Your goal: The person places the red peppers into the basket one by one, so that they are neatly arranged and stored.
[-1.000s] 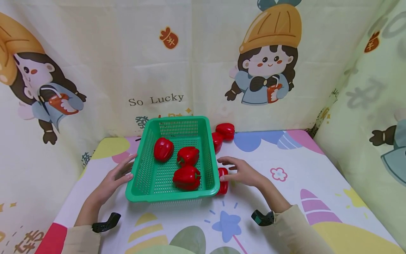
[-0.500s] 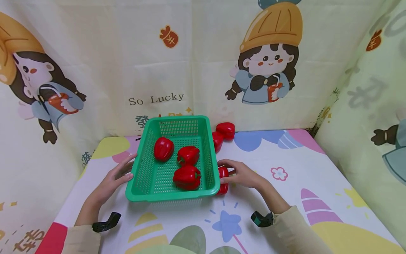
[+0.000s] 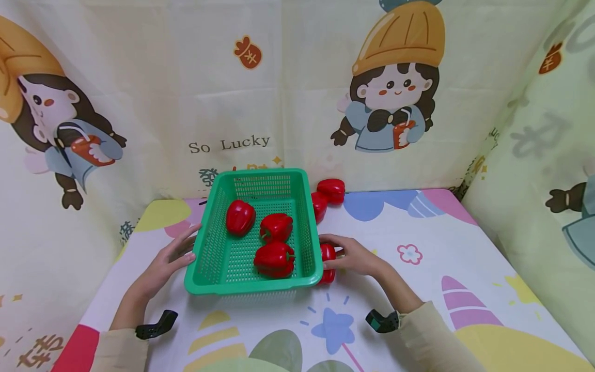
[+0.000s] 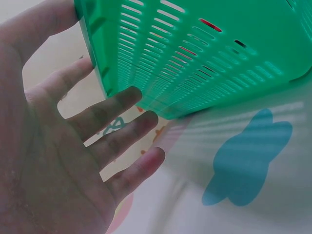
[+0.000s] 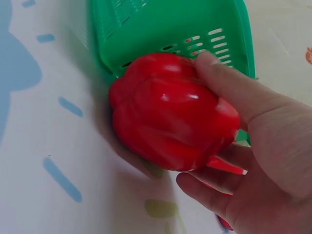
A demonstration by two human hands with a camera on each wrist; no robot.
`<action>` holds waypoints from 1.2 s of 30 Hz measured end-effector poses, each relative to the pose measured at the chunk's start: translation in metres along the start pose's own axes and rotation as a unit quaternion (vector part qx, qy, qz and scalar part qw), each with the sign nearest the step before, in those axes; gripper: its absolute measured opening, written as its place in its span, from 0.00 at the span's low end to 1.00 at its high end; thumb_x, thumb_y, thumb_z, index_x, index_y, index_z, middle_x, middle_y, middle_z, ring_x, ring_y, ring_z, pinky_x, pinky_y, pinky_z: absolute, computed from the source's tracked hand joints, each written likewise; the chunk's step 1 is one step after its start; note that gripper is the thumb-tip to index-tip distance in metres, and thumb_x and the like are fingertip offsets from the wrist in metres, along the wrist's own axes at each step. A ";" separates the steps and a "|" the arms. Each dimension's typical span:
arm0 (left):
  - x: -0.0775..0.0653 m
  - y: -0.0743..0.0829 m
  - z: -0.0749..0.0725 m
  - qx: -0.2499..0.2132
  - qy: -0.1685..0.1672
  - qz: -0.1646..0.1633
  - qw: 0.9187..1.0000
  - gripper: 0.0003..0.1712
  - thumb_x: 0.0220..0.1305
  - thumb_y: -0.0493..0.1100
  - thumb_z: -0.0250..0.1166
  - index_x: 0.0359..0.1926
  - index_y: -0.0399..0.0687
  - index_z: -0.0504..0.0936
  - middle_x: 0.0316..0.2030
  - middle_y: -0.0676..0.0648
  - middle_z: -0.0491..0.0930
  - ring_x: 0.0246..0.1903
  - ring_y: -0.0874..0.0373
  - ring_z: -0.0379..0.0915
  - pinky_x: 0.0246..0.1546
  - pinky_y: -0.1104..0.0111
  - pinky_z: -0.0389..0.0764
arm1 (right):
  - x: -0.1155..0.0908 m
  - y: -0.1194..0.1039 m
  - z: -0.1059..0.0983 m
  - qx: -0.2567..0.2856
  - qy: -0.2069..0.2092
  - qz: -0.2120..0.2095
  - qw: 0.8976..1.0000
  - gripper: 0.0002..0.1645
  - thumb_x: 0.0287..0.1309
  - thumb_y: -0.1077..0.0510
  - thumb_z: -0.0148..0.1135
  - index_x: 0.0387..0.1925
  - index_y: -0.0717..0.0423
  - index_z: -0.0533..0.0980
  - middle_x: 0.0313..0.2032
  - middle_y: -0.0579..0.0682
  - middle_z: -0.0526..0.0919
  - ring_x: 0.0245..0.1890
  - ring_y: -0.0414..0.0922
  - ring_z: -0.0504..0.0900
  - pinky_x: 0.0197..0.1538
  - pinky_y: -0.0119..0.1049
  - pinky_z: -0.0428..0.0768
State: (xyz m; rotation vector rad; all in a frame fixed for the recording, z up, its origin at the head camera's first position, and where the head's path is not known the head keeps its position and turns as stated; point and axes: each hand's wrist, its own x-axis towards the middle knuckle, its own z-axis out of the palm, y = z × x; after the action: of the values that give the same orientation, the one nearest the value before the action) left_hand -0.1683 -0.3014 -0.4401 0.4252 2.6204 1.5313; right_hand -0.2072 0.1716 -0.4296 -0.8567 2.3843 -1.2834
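A green plastic basket (image 3: 251,287) with slotted walls holds red bell peppers; one pepper (image 3: 240,218) sits at the back left, two others (image 3: 274,260) lie front to back on the right. My left hand (image 3: 162,263) is at the basket's left side with fingers spread, its thumb and fingertips against the rim. In the left wrist view, the left palm (image 4: 63,146) holds nothing. At the basket's right wall, my right hand (image 3: 360,256) grips another red bell pepper (image 5: 170,117), thumb on one side and fingers curled round the other. The pepper stands on the table, close against the basket.
Two more red bell peppers (image 3: 330,191) lie behind, by the basket's back right corner, one partly hidden by the basket. A patterned cloth covers the table (image 3: 395,289). Printed curtains (image 3: 297,93) hang close behind and at both sides.
My right hand has lowered slightly, and its fingers and thumb have closed round the pepper beside the basket. The left hand and the basket stay in place.
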 end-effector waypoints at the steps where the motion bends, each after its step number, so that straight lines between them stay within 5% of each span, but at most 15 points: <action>1: 0.000 0.000 0.000 0.000 0.000 0.000 1.000 0.37 0.70 0.46 0.51 0.76 0.67 0.49 0.74 0.43 0.55 0.70 0.37 0.53 0.59 0.32 0.63 | 0.000 0.000 0.000 0.001 -0.001 0.000 1.000 0.40 0.53 0.51 0.70 0.67 0.50 0.67 0.60 0.52 0.76 0.60 0.52 0.74 0.53 0.43 0.83; 5: 0.000 0.000 0.000 0.000 0.001 0.000 1.000 0.37 0.70 0.46 0.51 0.75 0.67 0.49 0.74 0.43 0.56 0.70 0.42 0.56 0.59 0.32 0.63 | 0.000 0.000 0.001 0.000 -0.001 0.005 1.000 0.37 0.54 0.53 0.70 0.65 0.50 0.69 0.58 0.52 0.77 0.58 0.51 0.75 0.50 0.38 0.84; 13: 0.000 -0.002 -0.001 -0.005 0.000 0.002 1.000 0.36 0.70 0.45 0.51 0.75 0.67 0.50 0.73 0.45 0.57 0.66 0.69 0.58 0.59 0.31 0.63 | -0.001 -0.003 0.000 -0.006 0.003 0.015 1.000 0.35 0.52 0.53 0.70 0.63 0.51 0.72 0.56 0.52 0.79 0.57 0.52 0.76 0.47 0.35 0.85; 22: 0.000 0.001 0.000 0.001 -0.001 -0.004 1.000 0.37 0.70 0.47 0.51 0.75 0.68 0.49 0.73 0.40 0.55 0.70 0.36 0.53 0.58 0.30 0.62 | -0.002 -0.003 -0.002 -0.006 0.008 0.013 1.000 0.32 0.52 0.53 0.71 0.61 0.49 0.73 0.54 0.51 0.80 0.55 0.51 0.76 0.47 0.36 0.85; 30: 0.000 0.002 0.000 0.000 0.001 -0.006 1.000 0.37 0.70 0.48 0.51 0.76 0.69 0.48 0.73 0.39 0.55 0.70 0.34 0.52 0.58 0.30 0.62 | -0.003 -0.004 -0.004 -0.016 0.024 0.027 0.999 0.32 0.53 0.60 0.69 0.61 0.56 0.72 0.54 0.57 0.79 0.55 0.54 0.76 0.47 0.39 0.85; 36: -0.001 0.003 0.001 -0.002 0.001 -0.006 1.000 0.37 0.70 0.48 0.51 0.76 0.69 0.48 0.74 0.39 0.54 0.70 0.33 0.51 0.58 0.30 0.61 | -0.005 -0.003 -0.008 -0.006 0.029 0.029 0.999 0.31 0.53 0.55 0.69 0.60 0.51 0.73 0.54 0.54 0.79 0.55 0.52 0.76 0.45 0.36 0.85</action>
State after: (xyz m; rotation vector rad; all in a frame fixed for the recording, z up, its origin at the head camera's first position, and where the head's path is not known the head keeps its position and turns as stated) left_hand -0.1667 -0.2996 -0.4382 0.4060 2.6167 1.5338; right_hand -0.2063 0.1786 -0.4223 -0.7575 2.4450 -1.2900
